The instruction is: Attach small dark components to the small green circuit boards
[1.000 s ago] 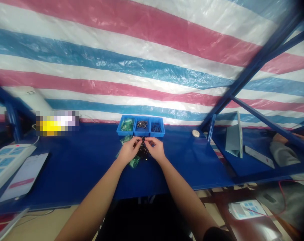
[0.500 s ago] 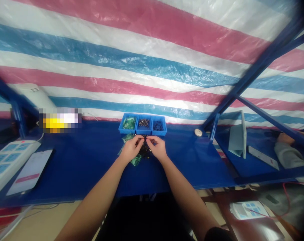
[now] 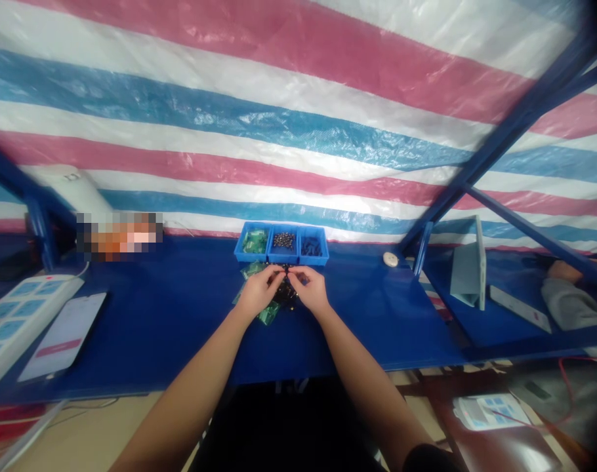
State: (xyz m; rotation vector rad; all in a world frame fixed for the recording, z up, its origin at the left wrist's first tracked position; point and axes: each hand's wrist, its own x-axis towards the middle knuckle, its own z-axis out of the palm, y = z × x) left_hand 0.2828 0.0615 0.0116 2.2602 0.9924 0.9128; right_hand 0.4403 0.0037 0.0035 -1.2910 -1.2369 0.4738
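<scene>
My left hand (image 3: 258,292) and my right hand (image 3: 309,291) meet over the blue table (image 3: 170,321), fingertips pinched together on a small dark part (image 3: 283,274) that I cannot make out. Under and between them lies a pile of small dark pieces (image 3: 285,296). Green bits (image 3: 267,315) lie beside my left wrist, more green bits (image 3: 252,269) just beyond it. Behind the hands stand three joined blue bins (image 3: 281,245): green pieces in the left one, metallic pieces in the middle, dark pieces in the right.
A phone (image 3: 65,335) and a white power strip (image 3: 8,321) lie at the table's left end. A white round object (image 3: 390,259) sits to the right near a blue frame post (image 3: 421,252). Another person's sleeve (image 3: 571,305) rests at the neighbouring bench. A striped tarp (image 3: 298,118) hangs behind.
The view has shifted slightly. Both hands stay pinched together over the pile with only small finger movements.
</scene>
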